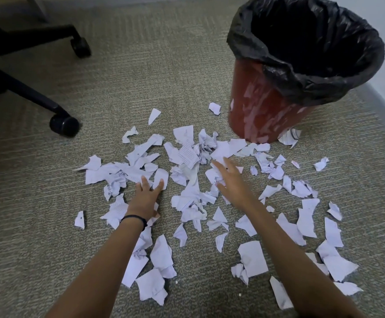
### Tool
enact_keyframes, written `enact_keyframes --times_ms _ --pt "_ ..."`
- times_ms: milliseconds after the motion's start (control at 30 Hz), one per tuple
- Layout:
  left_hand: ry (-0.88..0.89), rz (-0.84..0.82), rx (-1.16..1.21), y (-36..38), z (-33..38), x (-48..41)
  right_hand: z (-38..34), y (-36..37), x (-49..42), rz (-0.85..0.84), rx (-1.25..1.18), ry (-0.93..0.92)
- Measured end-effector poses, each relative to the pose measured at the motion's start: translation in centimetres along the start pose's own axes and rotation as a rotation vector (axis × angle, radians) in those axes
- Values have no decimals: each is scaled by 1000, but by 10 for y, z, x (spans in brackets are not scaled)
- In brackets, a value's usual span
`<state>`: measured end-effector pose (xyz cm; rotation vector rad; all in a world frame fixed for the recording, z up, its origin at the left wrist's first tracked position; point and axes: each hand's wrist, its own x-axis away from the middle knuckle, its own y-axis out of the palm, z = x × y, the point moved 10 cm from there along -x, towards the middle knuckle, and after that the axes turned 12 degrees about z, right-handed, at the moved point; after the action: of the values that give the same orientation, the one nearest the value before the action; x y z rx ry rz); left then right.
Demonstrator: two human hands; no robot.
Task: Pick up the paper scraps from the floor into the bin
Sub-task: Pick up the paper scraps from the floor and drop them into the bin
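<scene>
At ten o'clock, two black chair castors (64,126) sit on grey carpet (141,72). Torn white paper scraps (187,157), dozens, too many to count exactly, litter the centre and spread toward five o'clock. The left hand (146,195), a dark band at its wrist, lies flat with fingers spread on the scraps, gripping nothing. The right hand (230,177) reaches over the middle heap, open and empty. At one o'clock stands one red bin (262,111) with a black liner (285,72), its inside too dark to read. Sweeping both hands inward to bunch scraps into one pile before lifting would probably work best.
</scene>
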<state>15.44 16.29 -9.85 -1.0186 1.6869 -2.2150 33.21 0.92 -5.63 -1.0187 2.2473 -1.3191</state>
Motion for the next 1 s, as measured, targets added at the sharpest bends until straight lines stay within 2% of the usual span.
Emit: enact_keyframes --times_ms 133,233,467,633,833,1000 --pt "1 -7 -1 0 0 0 1 23 -1 -90 361 -80" --pt "-2 -5 -4 -1 1 0 -1 22 -5 -118 464 -81" --pt "-6 -1 -3 -1 1 1 8 13 2 -124 432 -15" --pt "-10 5 1 -1 0 0 4 16 6 -204 450 13" --pt "-10 12 -8 -1 0 0 -4 14 3 -129 457 -68" --pt "-12 18 -32 2 -2 -2 -4 11 0 -60 331 -71"
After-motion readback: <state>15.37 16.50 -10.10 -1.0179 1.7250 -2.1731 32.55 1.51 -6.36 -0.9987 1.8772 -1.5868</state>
